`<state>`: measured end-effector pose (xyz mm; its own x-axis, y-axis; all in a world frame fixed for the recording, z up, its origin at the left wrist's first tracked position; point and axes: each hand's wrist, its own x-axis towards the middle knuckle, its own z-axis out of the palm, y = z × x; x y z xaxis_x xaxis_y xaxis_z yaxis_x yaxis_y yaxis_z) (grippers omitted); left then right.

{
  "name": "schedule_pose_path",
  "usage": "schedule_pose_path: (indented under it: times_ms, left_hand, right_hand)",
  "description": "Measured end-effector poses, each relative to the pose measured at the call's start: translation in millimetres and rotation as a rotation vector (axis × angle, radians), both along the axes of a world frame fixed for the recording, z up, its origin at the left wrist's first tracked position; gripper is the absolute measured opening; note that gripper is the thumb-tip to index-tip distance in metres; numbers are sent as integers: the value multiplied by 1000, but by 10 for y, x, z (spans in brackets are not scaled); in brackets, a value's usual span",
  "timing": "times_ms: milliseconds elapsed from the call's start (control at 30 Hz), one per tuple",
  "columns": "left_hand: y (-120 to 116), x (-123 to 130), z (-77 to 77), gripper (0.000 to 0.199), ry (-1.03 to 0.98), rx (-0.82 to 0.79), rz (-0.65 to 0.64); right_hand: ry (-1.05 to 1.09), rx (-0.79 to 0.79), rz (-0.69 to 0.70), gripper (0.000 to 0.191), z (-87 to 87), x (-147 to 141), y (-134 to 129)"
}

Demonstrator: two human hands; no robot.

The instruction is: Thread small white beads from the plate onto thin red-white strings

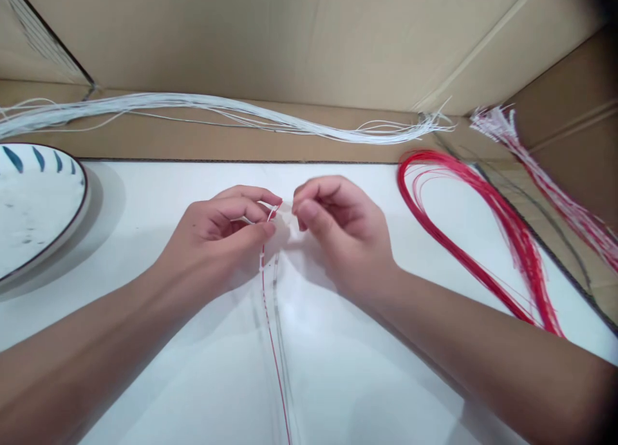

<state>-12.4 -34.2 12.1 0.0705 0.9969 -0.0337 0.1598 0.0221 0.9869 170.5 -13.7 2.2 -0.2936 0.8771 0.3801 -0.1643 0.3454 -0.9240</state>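
Note:
My left hand (226, 226) pinches a thin red cord (271, 332) together with a white one, close to their upper ends. From the thumb and forefinger the red cord hangs down over the white board and runs off the bottom of the view. White wraps or knots show on its upper part. Just to the right, my right hand (345, 229) is closed, thumb against curled fingers. A faint pale strand seems to stretch between the two hands; it is too blurred to name, and what the right fingertips hold is hidden.
Along the back lies a long bundle of white cords (232, 104). A looped bundle of red cords (434, 239) rests on the white board (193, 368) at the right, with a red-and-white bundle (555, 174) beyond. A patterned plate (38, 207) stands left. Cardboard walls (265, 39) enclose the back.

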Motion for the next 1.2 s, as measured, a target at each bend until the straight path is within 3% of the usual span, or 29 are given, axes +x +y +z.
schedule_pose_path:
  times_ms: [100, 267, 533, 1200]
  left_hand:
    - [-16, -21, -5, 21, -62, 16, -30]
    - [-32, -57, 4, 22, -89, 30, -67]
    - [-35, -2, 18, 21, -67, 25, -88]
    - [-36, -14, 19, 20, -57, 28, -100]
  right_hand:
    - [162, -366, 47, 13, -84, 7, 133]
    - [273, -583, 218, 17, -101, -12, 149]
    - [272, -612, 316, 12, -54, -7, 98]
    - [253, -547, 290, 12, -98, -7, 80]
